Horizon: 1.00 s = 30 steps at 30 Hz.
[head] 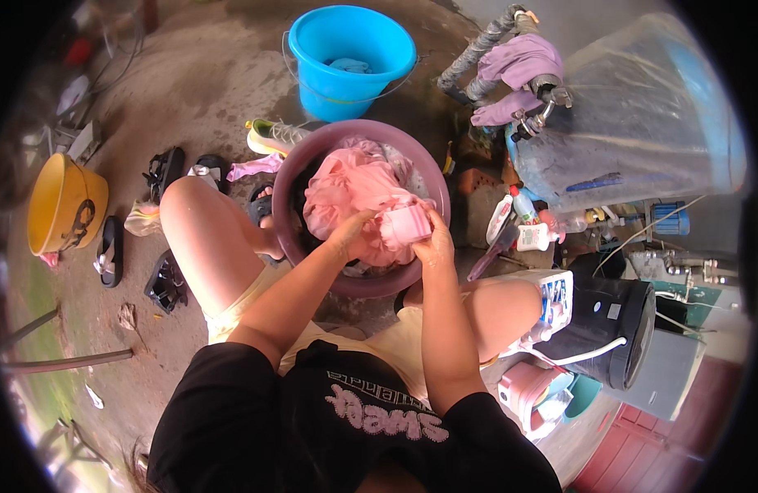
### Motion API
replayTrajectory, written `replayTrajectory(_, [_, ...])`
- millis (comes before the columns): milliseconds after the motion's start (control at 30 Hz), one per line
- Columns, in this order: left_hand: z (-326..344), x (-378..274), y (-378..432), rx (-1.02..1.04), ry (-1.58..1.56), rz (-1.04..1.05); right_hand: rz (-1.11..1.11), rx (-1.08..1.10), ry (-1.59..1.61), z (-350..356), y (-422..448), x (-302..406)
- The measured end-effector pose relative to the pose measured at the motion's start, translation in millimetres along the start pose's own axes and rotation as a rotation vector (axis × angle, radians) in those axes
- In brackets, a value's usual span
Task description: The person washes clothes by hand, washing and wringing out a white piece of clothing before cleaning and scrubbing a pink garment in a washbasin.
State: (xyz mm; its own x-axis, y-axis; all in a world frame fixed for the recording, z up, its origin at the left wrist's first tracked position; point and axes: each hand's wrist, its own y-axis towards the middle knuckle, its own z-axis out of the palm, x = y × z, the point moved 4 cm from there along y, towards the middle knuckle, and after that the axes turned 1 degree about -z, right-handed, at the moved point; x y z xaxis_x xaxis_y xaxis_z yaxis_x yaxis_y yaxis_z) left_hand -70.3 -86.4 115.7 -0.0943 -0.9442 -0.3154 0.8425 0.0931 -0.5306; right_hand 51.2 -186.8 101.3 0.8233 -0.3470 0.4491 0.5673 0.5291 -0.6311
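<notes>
A wet pink garment (348,191) is heaped in a mauve plastic basin (362,130) between my knees. My left hand (357,237) grips its bunched cloth beside a striped cuff or band (410,223). On the other side of that band, my right hand (436,237) pinches the fabric, thumb on top. The band is held up, facing me, above the rest of the heap. Pale, patterned cloth (394,161) shows under the garment at the basin's far right. Dark water or cloth lies at the basin's left; which one I cannot tell.
Beyond the basin stands a blue bucket (348,92) with cloth inside. A shoe (274,137), a pink cloth (256,166) and sandals (110,252) lie leftward, near a yellow bucket (65,203). Rightward are a brush (495,249), bottles (533,237), a tap (539,120) and a black barrel (613,326).
</notes>
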Motion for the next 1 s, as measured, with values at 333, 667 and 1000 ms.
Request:
replayTrajectory(333, [18, -14, -14, 0.041, -0.180, 0.081, -0.569, -0.053, -0.064, 36, -50, 38])
replayTrajectory(667, [13, 47, -18, -0.105, 0.066, 0.039, -1.054, -0.364, -1.079, 52, -59, -5])
replayTrajectory(1000, [-14, 5, 6, -0.123, 0.120, 0.149, -1.010, -0.213, -1.076, 58, -53, -55])
